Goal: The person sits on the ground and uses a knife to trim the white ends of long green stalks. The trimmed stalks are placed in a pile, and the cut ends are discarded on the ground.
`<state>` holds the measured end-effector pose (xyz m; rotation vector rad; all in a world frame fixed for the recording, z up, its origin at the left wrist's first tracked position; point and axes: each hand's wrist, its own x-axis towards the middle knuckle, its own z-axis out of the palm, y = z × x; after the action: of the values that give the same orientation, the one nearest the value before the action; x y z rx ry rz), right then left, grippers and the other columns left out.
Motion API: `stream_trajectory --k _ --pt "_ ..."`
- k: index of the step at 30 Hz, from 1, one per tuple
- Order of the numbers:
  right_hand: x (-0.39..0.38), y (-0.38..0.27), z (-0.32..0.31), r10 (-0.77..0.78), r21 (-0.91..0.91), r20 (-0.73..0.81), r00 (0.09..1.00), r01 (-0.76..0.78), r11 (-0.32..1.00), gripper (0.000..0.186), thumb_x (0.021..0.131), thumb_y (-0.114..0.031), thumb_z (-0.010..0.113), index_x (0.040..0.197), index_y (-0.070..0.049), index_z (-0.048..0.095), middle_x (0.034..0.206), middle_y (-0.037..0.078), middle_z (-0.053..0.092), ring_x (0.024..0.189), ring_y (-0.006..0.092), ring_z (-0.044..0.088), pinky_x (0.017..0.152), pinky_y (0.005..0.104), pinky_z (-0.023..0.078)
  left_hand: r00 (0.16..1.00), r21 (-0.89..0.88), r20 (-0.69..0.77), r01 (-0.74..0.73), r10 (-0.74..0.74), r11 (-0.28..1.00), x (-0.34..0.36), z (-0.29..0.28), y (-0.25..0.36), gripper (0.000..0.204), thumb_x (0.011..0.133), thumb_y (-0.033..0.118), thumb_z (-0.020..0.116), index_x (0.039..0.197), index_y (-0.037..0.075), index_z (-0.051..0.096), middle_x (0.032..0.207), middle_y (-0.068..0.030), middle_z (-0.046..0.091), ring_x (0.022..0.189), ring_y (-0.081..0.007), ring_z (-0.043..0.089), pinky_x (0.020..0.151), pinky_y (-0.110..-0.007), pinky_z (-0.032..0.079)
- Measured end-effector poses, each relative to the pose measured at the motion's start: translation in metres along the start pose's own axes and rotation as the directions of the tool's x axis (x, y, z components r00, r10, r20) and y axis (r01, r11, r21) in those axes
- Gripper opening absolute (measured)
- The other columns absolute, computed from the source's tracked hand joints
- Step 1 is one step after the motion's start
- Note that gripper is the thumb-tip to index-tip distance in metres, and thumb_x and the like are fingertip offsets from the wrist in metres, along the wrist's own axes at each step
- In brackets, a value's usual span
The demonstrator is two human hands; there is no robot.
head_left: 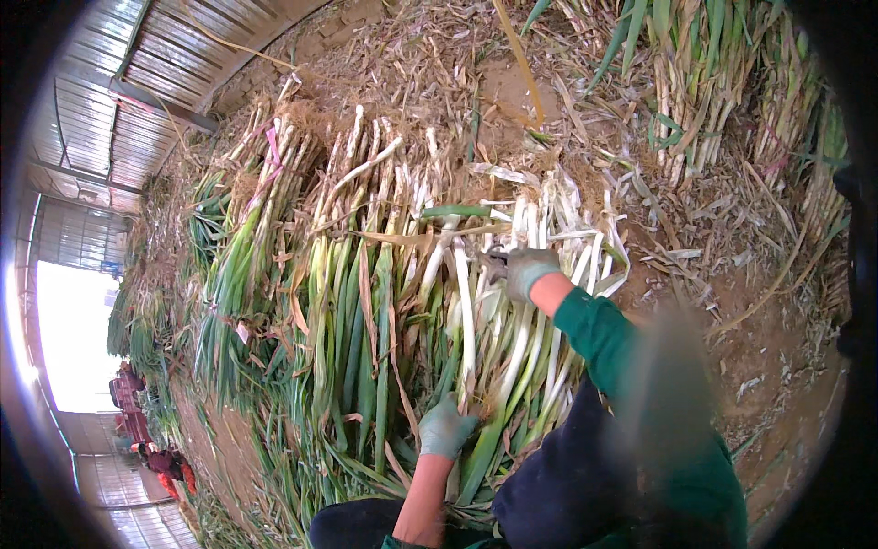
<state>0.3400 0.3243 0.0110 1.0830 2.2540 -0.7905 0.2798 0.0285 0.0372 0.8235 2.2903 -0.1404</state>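
Observation:
My left hand (446, 428), in a pale work glove, is closed around the leafy lower part of a long green onion (466, 329). Its white shank points away from me. My right hand (530, 273), gloved too, is bent over the upper part of the same row, close to that onion's root end. Something dark shows at its fingertips; whether it is a tool or soiled glove fingers is unclear. Beneath both hands lie peeled white green onions (535, 229), side by side.
Unpeeled green onions (352, 274) are heaped to the left, beside a tied bundle (261, 220). More bundles (704, 91) lie at the far right. Dry husks (668, 247) litter the dirt floor. A person in red and dark clothing (166, 465) is at the far left, near a bright opening (73, 334).

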Motion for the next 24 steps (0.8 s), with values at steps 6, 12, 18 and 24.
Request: stream_trajectory --k 6,12,18,24 --pt "0.019 0.004 0.001 -0.015 0.038 -0.056 0.998 0.017 0.999 0.046 0.082 -0.042 0.057 0.115 -0.011 0.064 0.116 0.010 0.064 0.105 0.0278 0.063 0.086 0.0408 0.050 0.997 0.020 0.072 -0.016 0.015 1.000 -0.019 -0.014 -0.003 0.057 0.075 0.049 0.064 0.110 0.005 0.061 0.090 -0.0238 0.066 0.086 -0.0394 0.065 0.077 -0.046 0.050" --pt "-0.005 0.000 0.023 -0.036 -0.071 0.092 0.995 0.043 0.997 0.043 0.075 -0.028 0.061 0.113 -0.007 0.065 0.114 0.011 0.065 0.105 0.0277 0.063 0.086 0.0420 0.050 0.991 -0.029 0.110 -0.071 0.074 0.997 -0.019 -0.021 -0.001 0.055 0.076 0.050 0.062 0.112 0.007 0.061 0.090 -0.0232 0.067 0.084 -0.0390 0.065 0.077 -0.046 0.051" --pt "0.034 0.004 0.011 0.005 -0.061 -0.010 1.000 -0.005 0.998 0.038 0.078 -0.032 0.060 0.112 -0.015 0.068 0.117 0.007 0.065 0.105 0.0275 0.063 0.085 0.0439 0.051 0.986 -0.029 0.126 -0.110 0.113 0.994 -0.023 -0.023 -0.006 0.065 0.076 0.052 0.063 0.118 0.003 0.058 0.093 -0.0241 0.067 0.090 -0.0381 0.065 0.080 -0.045 0.050" --pt "-0.013 -0.009 0.014 -0.063 0.003 0.122 0.991 0.063 0.998 0.042 0.076 -0.029 0.059 0.116 -0.018 0.064 0.108 0.008 0.067 0.099 0.0271 0.065 0.082 0.0411 0.052 0.996 -0.004 0.072 -0.049 0.049 0.999 -0.024 -0.020 -0.021 0.062 0.073 0.053 0.065 0.110 0.003 0.061 0.091 -0.0241 0.066 0.087 -0.0389 0.065 0.079 -0.045 0.050"
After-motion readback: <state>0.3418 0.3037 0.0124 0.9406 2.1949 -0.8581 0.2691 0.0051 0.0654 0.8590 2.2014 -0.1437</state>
